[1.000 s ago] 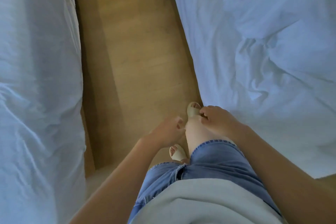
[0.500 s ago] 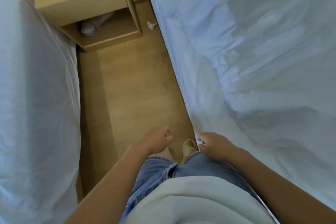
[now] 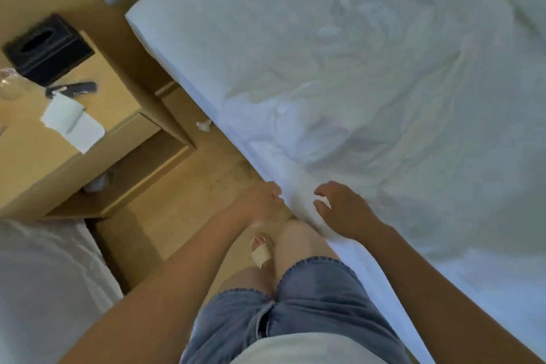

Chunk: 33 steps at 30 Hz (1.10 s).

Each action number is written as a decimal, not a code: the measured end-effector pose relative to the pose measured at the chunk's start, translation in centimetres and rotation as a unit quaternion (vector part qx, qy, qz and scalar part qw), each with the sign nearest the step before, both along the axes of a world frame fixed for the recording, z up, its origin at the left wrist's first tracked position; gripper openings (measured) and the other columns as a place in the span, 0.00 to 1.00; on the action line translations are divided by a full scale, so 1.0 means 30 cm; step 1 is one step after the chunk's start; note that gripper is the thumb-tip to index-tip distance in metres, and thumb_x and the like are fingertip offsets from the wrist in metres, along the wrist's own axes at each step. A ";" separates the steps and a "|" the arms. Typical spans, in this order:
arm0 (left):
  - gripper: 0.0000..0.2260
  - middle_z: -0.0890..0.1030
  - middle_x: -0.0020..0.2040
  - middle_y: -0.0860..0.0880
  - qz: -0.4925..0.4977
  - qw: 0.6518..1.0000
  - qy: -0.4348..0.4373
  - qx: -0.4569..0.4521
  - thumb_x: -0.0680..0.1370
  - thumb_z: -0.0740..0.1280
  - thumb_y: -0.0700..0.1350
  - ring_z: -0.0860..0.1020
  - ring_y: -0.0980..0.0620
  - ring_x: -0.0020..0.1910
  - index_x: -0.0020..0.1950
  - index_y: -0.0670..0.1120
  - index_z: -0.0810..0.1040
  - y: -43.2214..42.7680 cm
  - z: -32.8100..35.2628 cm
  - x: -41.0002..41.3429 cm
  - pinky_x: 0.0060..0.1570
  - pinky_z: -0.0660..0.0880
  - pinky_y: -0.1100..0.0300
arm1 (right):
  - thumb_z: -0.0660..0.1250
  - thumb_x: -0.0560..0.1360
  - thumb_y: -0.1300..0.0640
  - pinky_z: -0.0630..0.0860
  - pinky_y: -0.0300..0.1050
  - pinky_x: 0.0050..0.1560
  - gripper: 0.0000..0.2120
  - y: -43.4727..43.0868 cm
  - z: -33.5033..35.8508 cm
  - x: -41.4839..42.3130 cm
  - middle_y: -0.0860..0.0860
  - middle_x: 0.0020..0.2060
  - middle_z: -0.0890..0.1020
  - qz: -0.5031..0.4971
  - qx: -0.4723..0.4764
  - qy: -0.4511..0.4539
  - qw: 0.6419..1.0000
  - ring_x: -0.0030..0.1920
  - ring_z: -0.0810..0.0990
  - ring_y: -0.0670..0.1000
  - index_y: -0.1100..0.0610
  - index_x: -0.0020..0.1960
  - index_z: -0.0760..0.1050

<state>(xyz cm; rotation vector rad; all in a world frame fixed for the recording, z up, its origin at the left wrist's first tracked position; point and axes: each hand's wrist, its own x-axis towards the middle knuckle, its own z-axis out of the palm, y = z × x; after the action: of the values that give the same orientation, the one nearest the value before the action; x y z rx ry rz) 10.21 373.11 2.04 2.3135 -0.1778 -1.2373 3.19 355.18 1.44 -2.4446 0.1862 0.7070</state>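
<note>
Currently on record: one white sheet [image 3: 369, 83], rumpled, spread over the bed [image 3: 141, 21] on the person's right. Its creases gather toward the bed's near long edge, and the cloth hangs over that edge.

Right hand [image 3: 345, 211]: unclenched, fingers spread and bent, over the sheet just inside that edge. Contact with the cloth cannot be told.

Left hand [image 3: 261, 201]: fingers curled, at the same edge, just beside the sheet. Blur hides whether it pinches any cloth. The two hands are near each other, with a bunched strip of sheet between them.

Other items:
- Wooden bedside surface [image 3: 118, 89], off the bed's head corner.
- Black tissue box [image 3: 47, 50], at the far edge of the surface.
- Clear bottle [image 3: 11, 86], at its left edge.
- Dark slim object [image 3: 74, 89], just in front of the box.
- White paper roll [image 3: 72, 125], toward the front edge.
- Crumpled tissue [image 3: 204, 125], on the wooden floor [image 3: 177, 210], against the bed's side.
- Second bed [image 3: 44, 289], on the person's left.
- Denim shorts [image 3: 310, 304] and a pale sandal [image 3: 261, 251], worn by the person.
</note>
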 end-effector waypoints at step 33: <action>0.05 0.80 0.42 0.53 -0.114 0.989 0.039 -0.090 0.74 0.68 0.50 0.78 0.51 0.44 0.43 0.51 0.75 -0.166 -0.386 1.165 0.40 0.70 0.59 | 0.63 0.65 0.27 0.73 0.50 0.59 0.46 -0.014 -0.351 1.249 0.57 0.59 0.76 -0.589 0.012 0.137 0.796 0.57 0.76 0.59 0.64 0.65 0.67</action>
<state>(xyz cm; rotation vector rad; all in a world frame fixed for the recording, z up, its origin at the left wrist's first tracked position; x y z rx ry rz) 45.14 368.12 -9.53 2.1311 -0.5165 -1.3581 40.67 354.76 -9.09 -1.6504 1.6066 0.4230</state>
